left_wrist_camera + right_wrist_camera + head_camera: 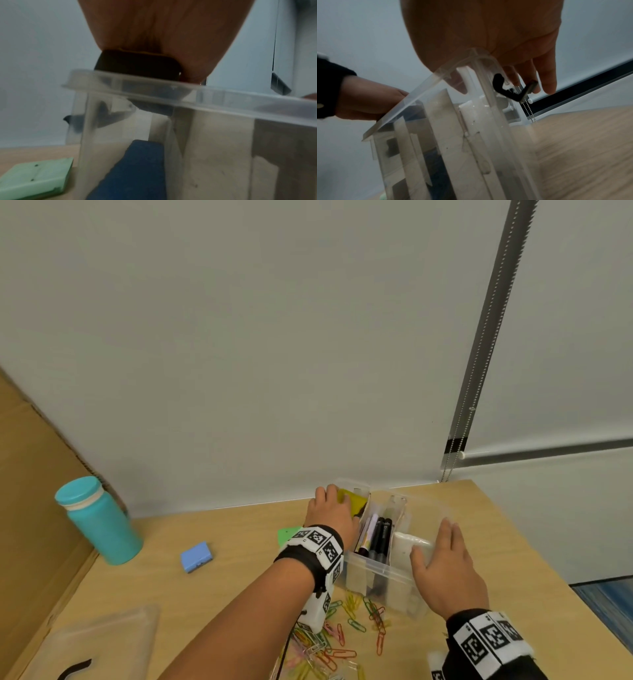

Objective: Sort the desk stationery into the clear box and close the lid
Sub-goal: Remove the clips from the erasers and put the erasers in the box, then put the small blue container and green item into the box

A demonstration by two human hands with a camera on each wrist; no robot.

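The clear box [376, 573] stands open on the desk, split into compartments. My left hand [330, 503] reaches over its far left compartment with the fingers curled on a yellow sticky-note pad [358, 500]. In the left wrist view the pad [140, 65] looks dark under the palm, just above the box rim [171, 88]. Several pens [378, 537] lie in the middle compartment and a white eraser [404, 542] in the right one. My right hand [442, 553] rests flat on the box's right rim, its fingers [546, 81] straight. Coloured paper clips [342, 635] lie loose in front of the box.
A green pad [286, 534] and a blue pad [196, 557] lie left of the box. The clear lid [102, 635] with a black latch sits at the front left. A teal bottle [97, 522] stands by a cardboard sheet [30, 491]. The wall runs behind the box.
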